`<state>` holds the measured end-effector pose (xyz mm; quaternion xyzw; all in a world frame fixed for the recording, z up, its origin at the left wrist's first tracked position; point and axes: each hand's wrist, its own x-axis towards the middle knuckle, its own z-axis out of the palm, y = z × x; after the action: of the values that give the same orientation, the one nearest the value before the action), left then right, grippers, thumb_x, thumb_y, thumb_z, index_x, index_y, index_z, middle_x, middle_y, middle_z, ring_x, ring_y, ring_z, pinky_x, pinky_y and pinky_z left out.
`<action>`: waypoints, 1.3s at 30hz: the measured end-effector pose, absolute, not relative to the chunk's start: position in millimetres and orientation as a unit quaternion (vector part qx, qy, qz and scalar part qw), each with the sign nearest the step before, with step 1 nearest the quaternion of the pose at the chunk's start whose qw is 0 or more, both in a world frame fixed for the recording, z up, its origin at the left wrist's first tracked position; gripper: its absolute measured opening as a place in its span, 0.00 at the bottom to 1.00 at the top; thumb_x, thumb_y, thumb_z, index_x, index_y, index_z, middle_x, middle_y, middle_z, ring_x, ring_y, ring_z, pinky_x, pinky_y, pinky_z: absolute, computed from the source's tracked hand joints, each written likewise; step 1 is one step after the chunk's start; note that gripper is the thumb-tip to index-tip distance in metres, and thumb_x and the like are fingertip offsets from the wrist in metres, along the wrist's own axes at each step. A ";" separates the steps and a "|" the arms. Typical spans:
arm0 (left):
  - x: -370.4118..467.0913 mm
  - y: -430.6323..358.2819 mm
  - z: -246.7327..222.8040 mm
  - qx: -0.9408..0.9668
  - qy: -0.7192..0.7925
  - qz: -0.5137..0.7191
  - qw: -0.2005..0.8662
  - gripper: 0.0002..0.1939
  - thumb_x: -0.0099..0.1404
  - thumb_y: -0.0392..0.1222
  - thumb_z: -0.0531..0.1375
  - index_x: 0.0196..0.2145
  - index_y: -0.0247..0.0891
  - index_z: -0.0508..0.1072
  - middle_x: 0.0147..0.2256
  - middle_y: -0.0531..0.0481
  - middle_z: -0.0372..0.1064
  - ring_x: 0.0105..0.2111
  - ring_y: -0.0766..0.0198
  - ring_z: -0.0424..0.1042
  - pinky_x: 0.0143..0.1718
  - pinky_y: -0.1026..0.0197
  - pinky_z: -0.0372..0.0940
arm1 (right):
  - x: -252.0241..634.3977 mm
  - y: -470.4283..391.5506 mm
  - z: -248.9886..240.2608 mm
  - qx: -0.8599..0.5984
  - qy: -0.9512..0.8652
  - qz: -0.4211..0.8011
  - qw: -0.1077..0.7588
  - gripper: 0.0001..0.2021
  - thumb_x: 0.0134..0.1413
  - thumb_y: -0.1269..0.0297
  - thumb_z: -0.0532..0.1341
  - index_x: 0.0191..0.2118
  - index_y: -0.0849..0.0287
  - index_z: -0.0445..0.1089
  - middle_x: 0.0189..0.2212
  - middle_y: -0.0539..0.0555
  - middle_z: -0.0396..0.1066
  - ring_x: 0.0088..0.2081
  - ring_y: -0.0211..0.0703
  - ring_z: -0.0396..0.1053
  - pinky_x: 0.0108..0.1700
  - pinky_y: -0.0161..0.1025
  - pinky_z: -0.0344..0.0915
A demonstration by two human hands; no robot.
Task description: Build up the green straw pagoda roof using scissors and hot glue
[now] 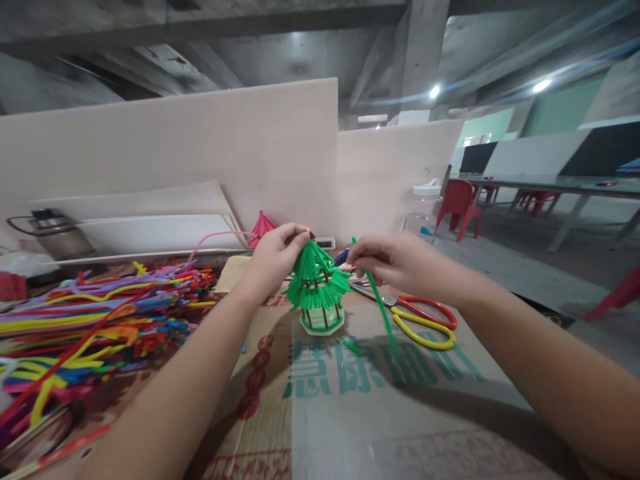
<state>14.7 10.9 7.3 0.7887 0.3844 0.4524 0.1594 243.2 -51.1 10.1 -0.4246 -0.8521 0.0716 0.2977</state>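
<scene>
Two bare hands work above a sheet of cardboard (pixel 345 420). Left hand (pixel 280 252): thumb and fingers nearly closed, pinching the tip of a green tower (pixel 320 290); a bit of brown shows at the pinch. The grip is at the peak, probably to steady the tower without flattening its two fringed tiers. The tower stands upright on the cardboard, between the hands, its pale base facing the wearer.

Right hand (pixel 387 260): fingers curled in, little gap left, holding a green stem (pixel 384 317) near its upper end. The long part hangs free and blurs toward the bottom; held high, perhaps, to keep that length off the tower.

Just beyond the stem, scissors (pixel 425 327), one handle loop red, one yellow, lie with the loops toward the right forearm, seemingly parked within that hand's reach. A green scrap (pixel 353 347) lies near the tower's base.

Farther out, left: a heap of coloured stems (pixel 110 313), mostly laid lengthwise, likely for easy picking. Behind the left hand, a pink cone (pixel 261 227). Right rear, a clear jar (pixel 421 213) near a pale partition (pixel 200 147).
</scene>
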 end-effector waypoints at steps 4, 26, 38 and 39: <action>9.7 14.5 8.8 0.787 0.392 0.451 0.150 0.14 0.66 0.48 0.56 0.36 0.35 0.75 0.34 0.48 0.75 0.35 0.60 0.71 0.38 0.61 0.63 | 251.3 -31.3 0.8 -0.489 -0.835 0.035 0.251 0.12 0.63 0.68 0.53 0.47 0.56 0.71 0.36 0.53 0.77 0.34 0.40 0.70 0.33 0.33 0.57; -18.0 16.5 28.6 0.723 0.435 0.531 0.074 0.12 0.65 0.45 0.57 0.36 0.35 0.76 0.29 0.49 0.71 0.27 0.64 0.65 0.27 0.64 0.57 | 223.2 13.1 -79.9 -0.459 -0.841 0.245 0.150 0.08 0.62 0.67 0.51 0.35 0.60 0.66 0.31 0.54 0.76 0.31 0.39 0.73 0.32 0.33 0.64; -20.2 18.2 29.0 0.726 0.415 0.544 0.064 0.12 0.65 0.45 0.57 0.36 0.35 0.76 0.29 0.49 0.72 0.28 0.64 0.67 0.28 0.64 0.57 | 238.2 -80.7 -103.1 -0.238 -0.844 0.443 0.187 0.28 0.67 0.45 0.49 0.54 0.61 0.72 0.57 0.64 0.69 0.62 0.53 0.62 0.64 0.53 0.55; -20.2 17.8 29.1 0.726 0.418 0.542 0.064 0.12 0.65 0.45 0.57 0.36 0.35 0.76 0.29 0.49 0.71 0.28 0.64 0.66 0.28 0.64 0.57 | 237.5 -84.9 -102.0 -0.234 -0.817 0.484 0.207 0.30 0.68 0.44 0.44 0.54 0.62 0.73 0.56 0.65 0.71 0.61 0.51 0.65 0.63 0.52 0.57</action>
<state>-20.2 17.8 29.1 0.7259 0.4185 0.5422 0.0635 237.5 -84.9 -102.0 -0.2342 -0.8172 0.4843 0.2070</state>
